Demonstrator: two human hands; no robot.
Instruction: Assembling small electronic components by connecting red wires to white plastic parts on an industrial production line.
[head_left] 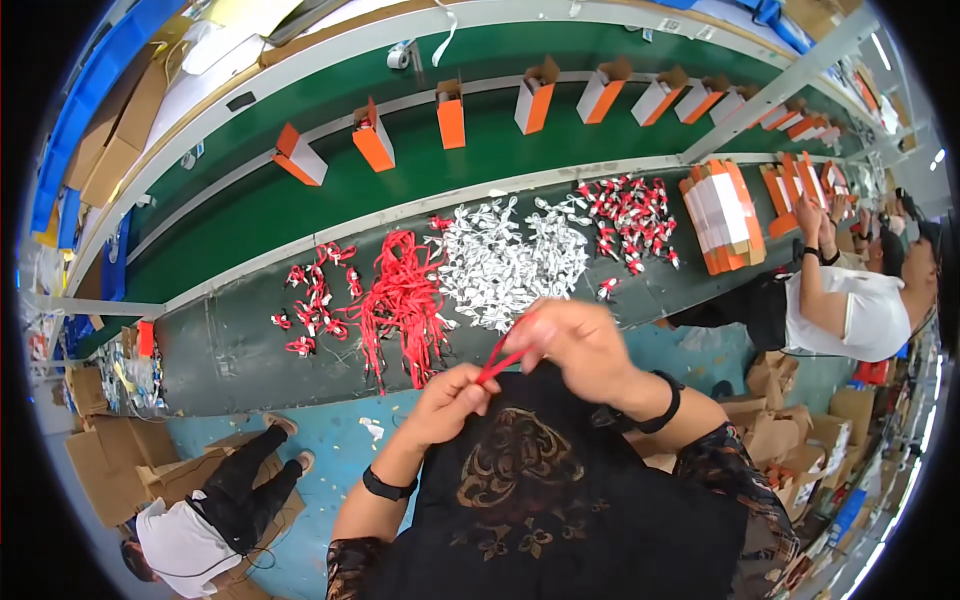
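Close in front of my chest, a red strap (494, 366) forms a loop between my two hands. My left hand (450, 404) pinches its lower end between thumb and fingers. Slightly higher, my right hand (582, 352) grips the upper part, its fingertips a little blurred. Beyond the hands, on the dark bench, lies a pile of long red straps (402, 300). A heap of small white looped cord pieces (510, 262) sits to its right. Small red-and-white bundles (640, 222) lie farther right, and more red bundles (316, 300) are scattered left.
Behind the bench (230, 360), a green conveyor belt (240, 225) carries a row of open orange-and-white boxes (372, 138). Flat orange-and-white cartons (722, 216) stand stacked at right, near a co-worker (850, 305). Another person (205, 530) is at lower left, beside cardboard boxes (110, 465).
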